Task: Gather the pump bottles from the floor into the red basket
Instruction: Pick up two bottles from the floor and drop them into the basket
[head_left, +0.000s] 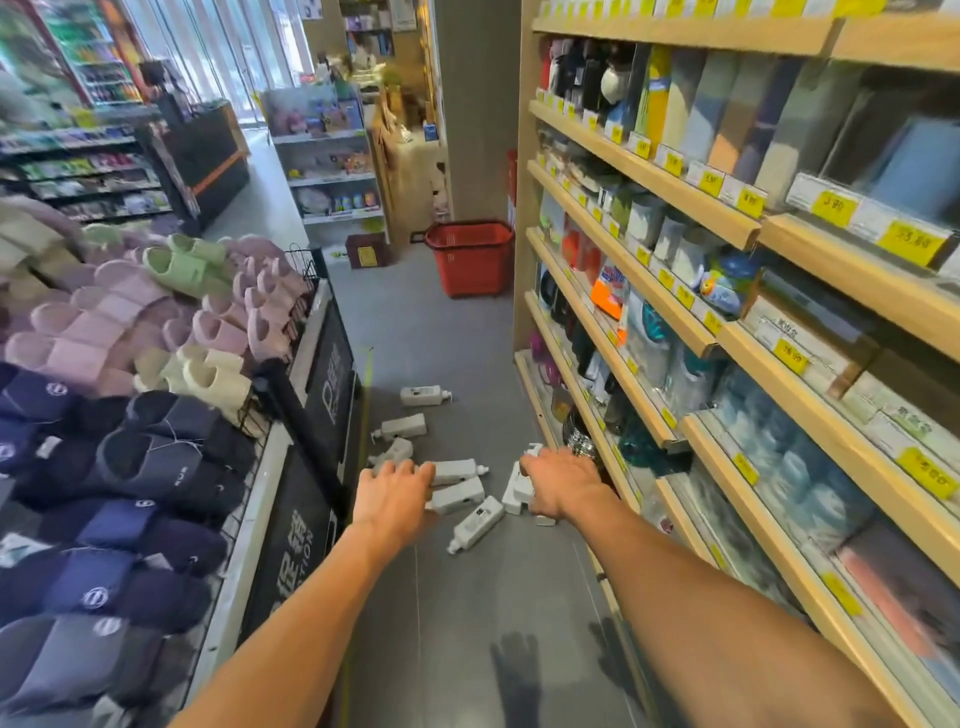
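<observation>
Several white pump bottles lie scattered on the grey floor of a shop aisle, among them a far one (422, 396), one (404, 427) nearer, and one (476, 523) lying diagonally in front. Both my arms stretch forward above them. My left hand (393, 492) hovers with fingers spread over the left bottles (457, 470), holding nothing. My right hand (563, 480) hangs over the right-hand bottles (515, 491), fingers relaxed and empty. The red basket (471, 257) stands upright at the far end of the aisle, well beyond the bottles.
A display bin of slippers (156, 374) with a black sign panel (322, 395) borders the aisle on the left. Wooden shelves (701, 332) of packaged goods line the right. A small brown box (367, 250) sits left of the basket. A pillar (478, 104) rises behind it.
</observation>
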